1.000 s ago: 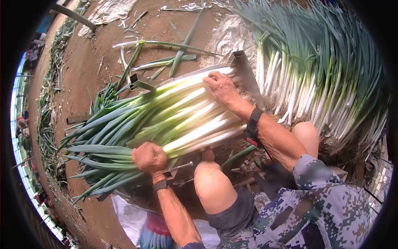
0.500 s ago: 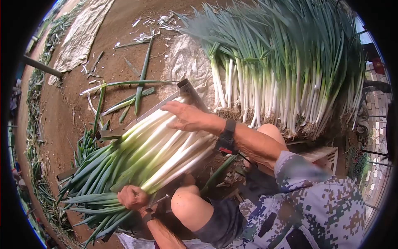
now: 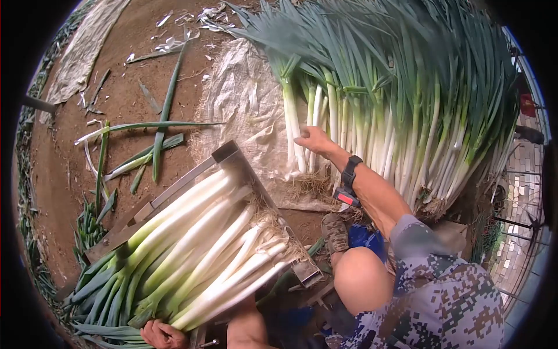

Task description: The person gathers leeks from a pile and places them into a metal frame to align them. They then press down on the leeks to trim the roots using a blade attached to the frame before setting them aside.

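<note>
Leeks with white stems and green leaves (image 3: 203,232) lie in a metal frame (image 3: 264,189), roots against its right side. At the bottom, my left hand (image 3: 163,335) is closed round the green part of the nearest leeks. My right hand (image 3: 317,141), with a dark watch on its wrist, is at the left end of the pile of upright leeks (image 3: 401,116). Its fingers are closed on a white stem there, above the roots. Part of my left forearm is hidden beneath the leeks in the frame.
A pale woven sheet (image 3: 241,104) lies under the left part of the pile. Loose leaves (image 3: 168,104) and white scraps are scattered on the brown soil. A bare knee (image 3: 363,280) is close to the frame's right end. Another pale cloth (image 3: 78,55) lies at upper left.
My right hand has moved from above the framed leeks to the upright pile, up and to the right. My left hand keeps its hold. The view has shifted, and the leeks' roots now show.
</note>
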The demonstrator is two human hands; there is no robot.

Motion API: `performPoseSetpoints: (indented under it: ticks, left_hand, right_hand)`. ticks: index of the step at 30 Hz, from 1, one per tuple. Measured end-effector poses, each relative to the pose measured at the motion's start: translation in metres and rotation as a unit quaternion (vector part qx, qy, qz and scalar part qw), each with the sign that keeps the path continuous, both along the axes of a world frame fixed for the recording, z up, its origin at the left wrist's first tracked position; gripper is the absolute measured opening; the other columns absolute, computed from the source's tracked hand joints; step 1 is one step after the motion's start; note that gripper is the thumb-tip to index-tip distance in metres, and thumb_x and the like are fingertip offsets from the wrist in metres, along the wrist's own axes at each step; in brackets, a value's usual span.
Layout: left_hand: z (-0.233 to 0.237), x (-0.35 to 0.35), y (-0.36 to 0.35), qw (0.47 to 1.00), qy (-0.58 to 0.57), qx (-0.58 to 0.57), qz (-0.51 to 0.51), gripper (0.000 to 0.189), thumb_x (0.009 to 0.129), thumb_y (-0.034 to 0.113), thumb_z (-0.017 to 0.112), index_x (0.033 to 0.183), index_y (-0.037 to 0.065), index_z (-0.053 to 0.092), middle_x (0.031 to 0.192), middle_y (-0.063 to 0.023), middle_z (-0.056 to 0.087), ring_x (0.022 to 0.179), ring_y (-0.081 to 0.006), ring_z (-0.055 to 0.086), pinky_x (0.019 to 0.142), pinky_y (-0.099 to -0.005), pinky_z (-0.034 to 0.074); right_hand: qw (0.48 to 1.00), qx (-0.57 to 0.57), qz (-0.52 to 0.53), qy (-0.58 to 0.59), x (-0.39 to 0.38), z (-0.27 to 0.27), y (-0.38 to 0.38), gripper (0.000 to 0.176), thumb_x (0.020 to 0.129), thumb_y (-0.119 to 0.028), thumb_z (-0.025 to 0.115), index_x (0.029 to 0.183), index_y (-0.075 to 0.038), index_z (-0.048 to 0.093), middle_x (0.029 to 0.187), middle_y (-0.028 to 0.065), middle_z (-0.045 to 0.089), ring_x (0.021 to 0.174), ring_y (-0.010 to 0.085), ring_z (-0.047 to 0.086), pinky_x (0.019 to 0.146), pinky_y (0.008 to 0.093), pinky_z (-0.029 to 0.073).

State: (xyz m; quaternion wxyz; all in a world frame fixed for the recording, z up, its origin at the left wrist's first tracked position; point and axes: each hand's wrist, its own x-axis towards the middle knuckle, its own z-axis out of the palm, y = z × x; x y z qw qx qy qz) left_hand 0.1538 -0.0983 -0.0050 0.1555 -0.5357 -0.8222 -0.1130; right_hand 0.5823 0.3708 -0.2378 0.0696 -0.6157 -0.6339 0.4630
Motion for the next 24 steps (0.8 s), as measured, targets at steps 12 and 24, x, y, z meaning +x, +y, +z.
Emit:
performPoseSetpoints:
  ticks: [12, 24]
  left_hand:
    - [0.001, -0.004, 0.016, 0.995, 0.083, 0.032, -0.051, 0.031, 0.093, 0.008, 0.055, 0.063, 0.004, 0.053, 0.058, -0.0105, 0.047, 0.052, -0.0296, 0.046, 0.054, -0.0401, 0.041]
    - [0.001, -0.006, -0.003, 0.999, -0.022, -0.029, 0.008, 0.018, 0.091, 0.009, 0.051, 0.083, -0.002, 0.063, 0.089, -0.0203, 0.062, 0.088, -0.0415, 0.057, 0.085, -0.0499, 0.045]
  right_hand:
    - [0.964, 0.088, -0.069, -0.241, -0.061, -0.037, -0.007, 0.056, 0.078, -0.024, 0.077, 0.115, 0.002, 0.046, 0.109, 0.0265, 0.063, 0.104, 0.0398, 0.065, 0.091, 0.0501, 0.051]
    - [0.804, -0.321, -0.196, 0.461, -0.001, 0.093, -0.04, 0.031, 0.09, -0.017, 0.07, 0.108, 0.001, 0.054, 0.09, 0.003, 0.053, 0.081, 0.0147, 0.058, 0.07, 0.033, 0.055]
